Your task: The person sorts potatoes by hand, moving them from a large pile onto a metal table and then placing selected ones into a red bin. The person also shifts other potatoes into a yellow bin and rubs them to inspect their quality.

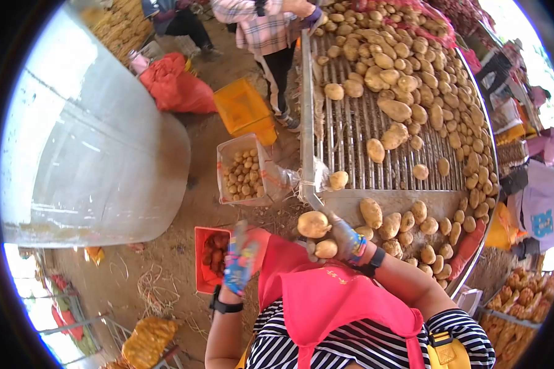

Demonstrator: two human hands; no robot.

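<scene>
My right hand (pixel 349 241), in a colourful patterned glove, is closed around two potatoes. The larger potato (pixel 314 224) rests at the fingertips, and a smaller potato (pixel 326 249) sits just below it. My left hand (pixel 240 263), gloved alike and slightly blurred, is held edge-on with its fingers stretched out and nothing visible in it. Beside it on the left stands a red crate (pixel 204 270) with dark reddish potatoes inside. Several loose potatoes (pixel 389 226) lie on the metal ledge to the right of my right hand.
Ahead, a slatted metal sorting table (pixel 351 147) carries a large potato heap (pixel 412 67). A white-lined container (pixel 224 184) of small potatoes and a yellow crate (pixel 231 111) stand left of it. A large metal cylinder (pixel 98 147) fills the far left. Other people work around the table.
</scene>
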